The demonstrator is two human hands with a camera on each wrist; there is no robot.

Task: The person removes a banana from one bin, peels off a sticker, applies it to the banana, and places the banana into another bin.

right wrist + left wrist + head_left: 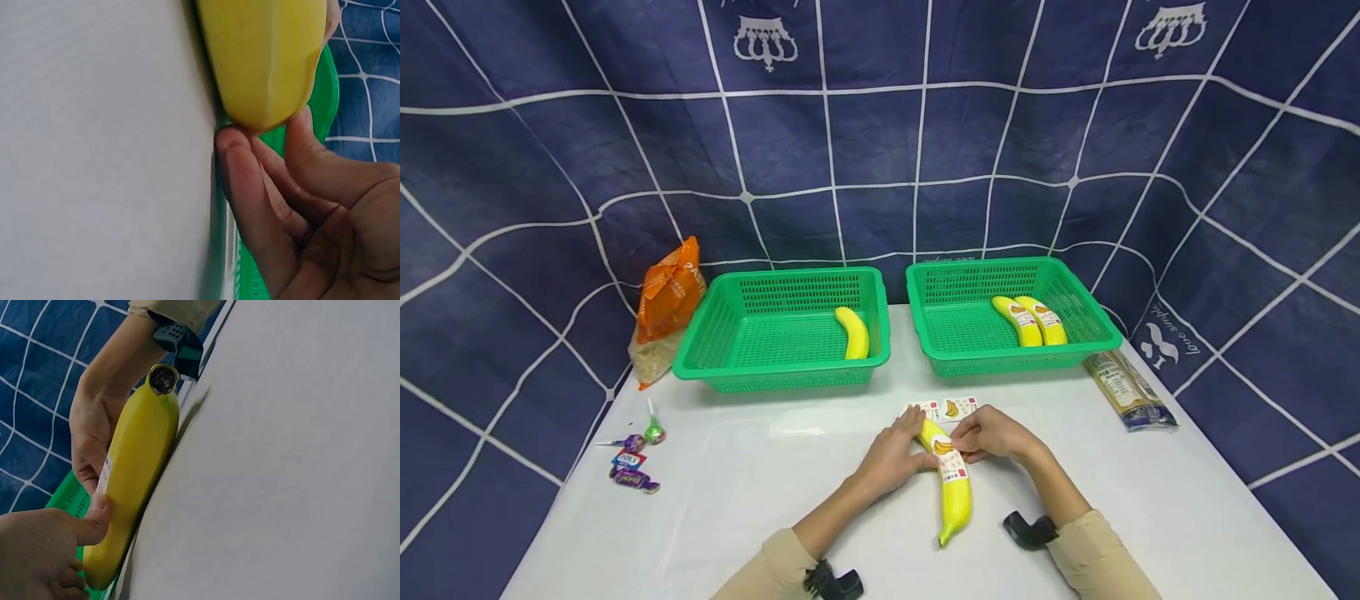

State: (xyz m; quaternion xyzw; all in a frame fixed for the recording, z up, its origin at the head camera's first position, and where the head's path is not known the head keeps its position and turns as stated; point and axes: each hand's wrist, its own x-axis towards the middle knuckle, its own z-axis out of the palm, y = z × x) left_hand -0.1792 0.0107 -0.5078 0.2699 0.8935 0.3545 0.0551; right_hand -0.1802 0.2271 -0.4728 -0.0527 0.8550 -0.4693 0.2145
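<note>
A yellow banana [956,502] lies on the white table between both hands, its stem end toward the person. A white label [953,467] with a banana picture is on its upper side. My left hand [889,457] holds the banana from the left, thumb by the label and fingers at the far end. From the other side my right hand [996,433] has bent fingers at the label's right edge. In the right wrist view its thumb [303,134] touches the banana's surface, with the forefinger low against the side. Label sheets [958,407] lie just beyond the banana.
The left green basket [790,377] contains one plain banana [853,335]; the right green basket [1015,362] contains two labelled bananas [1028,325]. Candies [634,477] and lollipops [655,432] lie left. An orange bag [670,292] stands back left, a flat packet [1127,390] at right.
</note>
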